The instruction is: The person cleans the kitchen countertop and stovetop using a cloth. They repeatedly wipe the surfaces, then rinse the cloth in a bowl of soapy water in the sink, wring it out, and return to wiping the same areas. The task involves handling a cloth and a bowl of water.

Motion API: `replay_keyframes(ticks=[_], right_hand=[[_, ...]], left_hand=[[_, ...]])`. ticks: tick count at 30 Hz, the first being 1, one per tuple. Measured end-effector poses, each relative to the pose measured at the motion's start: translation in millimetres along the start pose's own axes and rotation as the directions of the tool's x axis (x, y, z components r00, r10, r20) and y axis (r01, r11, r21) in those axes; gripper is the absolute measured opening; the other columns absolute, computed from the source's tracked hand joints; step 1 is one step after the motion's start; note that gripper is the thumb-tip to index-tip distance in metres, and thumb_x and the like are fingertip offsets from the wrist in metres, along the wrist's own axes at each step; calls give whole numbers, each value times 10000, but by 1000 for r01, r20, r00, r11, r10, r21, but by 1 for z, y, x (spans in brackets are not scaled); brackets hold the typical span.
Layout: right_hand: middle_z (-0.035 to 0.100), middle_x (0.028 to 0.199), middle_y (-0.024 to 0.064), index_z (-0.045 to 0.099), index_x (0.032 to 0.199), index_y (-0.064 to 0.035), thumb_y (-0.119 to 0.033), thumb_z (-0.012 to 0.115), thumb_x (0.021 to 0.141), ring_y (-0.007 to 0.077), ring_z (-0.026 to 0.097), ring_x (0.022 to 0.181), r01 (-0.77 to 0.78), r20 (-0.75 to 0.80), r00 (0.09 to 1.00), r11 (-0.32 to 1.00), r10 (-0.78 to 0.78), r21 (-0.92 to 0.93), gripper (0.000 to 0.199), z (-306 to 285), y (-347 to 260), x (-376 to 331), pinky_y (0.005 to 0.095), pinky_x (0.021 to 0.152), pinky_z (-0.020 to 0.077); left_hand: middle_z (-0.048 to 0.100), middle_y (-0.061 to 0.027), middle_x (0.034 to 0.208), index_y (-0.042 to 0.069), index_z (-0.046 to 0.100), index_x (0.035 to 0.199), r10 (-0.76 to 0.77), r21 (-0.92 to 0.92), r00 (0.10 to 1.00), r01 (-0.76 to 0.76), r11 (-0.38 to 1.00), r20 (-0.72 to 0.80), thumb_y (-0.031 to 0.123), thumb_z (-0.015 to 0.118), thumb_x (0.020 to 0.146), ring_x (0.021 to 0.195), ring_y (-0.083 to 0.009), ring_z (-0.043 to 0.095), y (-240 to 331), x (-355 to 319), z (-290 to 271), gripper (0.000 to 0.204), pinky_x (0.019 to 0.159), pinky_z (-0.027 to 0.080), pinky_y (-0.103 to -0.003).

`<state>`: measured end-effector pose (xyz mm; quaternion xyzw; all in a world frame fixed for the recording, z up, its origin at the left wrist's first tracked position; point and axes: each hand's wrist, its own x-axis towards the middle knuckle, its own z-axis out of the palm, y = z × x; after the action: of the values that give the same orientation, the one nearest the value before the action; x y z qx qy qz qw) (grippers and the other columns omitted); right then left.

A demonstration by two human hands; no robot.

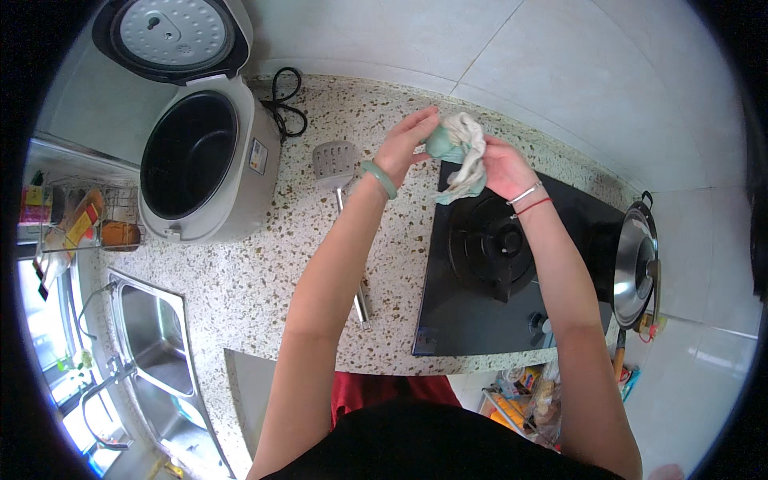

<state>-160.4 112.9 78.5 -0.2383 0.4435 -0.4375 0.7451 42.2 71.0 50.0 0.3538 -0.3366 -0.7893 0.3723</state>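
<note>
A crumpled pale green and white cloth (462, 152) is held up between my two hands, over the far left corner of the black gas stove (472, 320). My left hand (402, 146), with a green bangle at its wrist, has its fingers and thumb about the cloth's left side. The right side is gripped by my right hand (506, 168), its fingertips partly hidden behind the folds. Below the left forearm a slotted metal spatula (334, 162) lies on the speckled counter, its handle partly covered by that arm.
A white rice cooker (256, 184) with its lid up stands at the left, its black cord (282, 102) coiled behind. A lidded pan (636, 268) sits at the stove's right. The double sink (152, 328) and a wire rack (104, 216) are at far left.
</note>
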Motion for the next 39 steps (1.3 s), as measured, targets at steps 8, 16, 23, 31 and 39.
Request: replay_keyframes(ticks=[8, 16, 23, 31, 39], right_hand=[[571, 1237, 122, 603, 1167, -80, -90, 613, 807, 320, 541, 1091, 112, -8, 812, 169, -584, -979, 360, 24, 61, 20, 355, 926, 453], [414, 1392, 112, 531, 1211, -48, 70, 577, 733, 307, 403, 1271, 284, 356, 816, -222, -456, -933, 494, 38, 120, 29, 372, 1022, 391], [358, 1423, 115, 474, 1259, -30, -12, 492, 821, 306, 361, 1299, 115, 285, 801, -332, -526, -936, 439, 44, 108, 75, 361, 1046, 368], [516, 1235, 84, 580, 1077, -37, -48, 568, 775, 282, 494, 1098, 54, 315, 632, -366, -708, -929, 303, 47, 92, 141, 364, 923, 446], [569, 1141, 46, 616, 1055, -76, -89, 593, 724, 244, 515, 1021, 198, 470, 584, -445, -662, -873, 333, 120, 105, 198, 355, 846, 484]], left_hand=[[607, -137, 1143, 57, 652, 1046, 641, 971, 753, -233, 52, 146, 19, 571, 792, 1085, -287, 562, -49, -10, -40, 269, 956, 427, -395], [390, -136, 1427, 38, 392, 1350, 190, 922, 951, -167, -350, 245, 116, 459, 868, 1333, -245, 356, -78, -62, -38, 493, 1110, 229, -465], [341, -121, 1468, 7, 347, 1386, 117, 826, 962, -146, -544, 246, 208, 372, 926, 1378, -231, 283, -52, -13, -47, 502, 1138, 128, -468], [336, -113, 1473, 17, 319, 1403, 48, 873, 979, -155, -463, 199, 204, 400, 915, 1372, -218, 298, -5, 48, -67, 529, 1147, 126, -461], [289, -122, 1494, 11, 259, 1435, 132, 863, 986, 153, -482, -101, 260, 479, 899, 1394, -249, 237, 24, 30, -125, 631, 1137, 161, -461]])
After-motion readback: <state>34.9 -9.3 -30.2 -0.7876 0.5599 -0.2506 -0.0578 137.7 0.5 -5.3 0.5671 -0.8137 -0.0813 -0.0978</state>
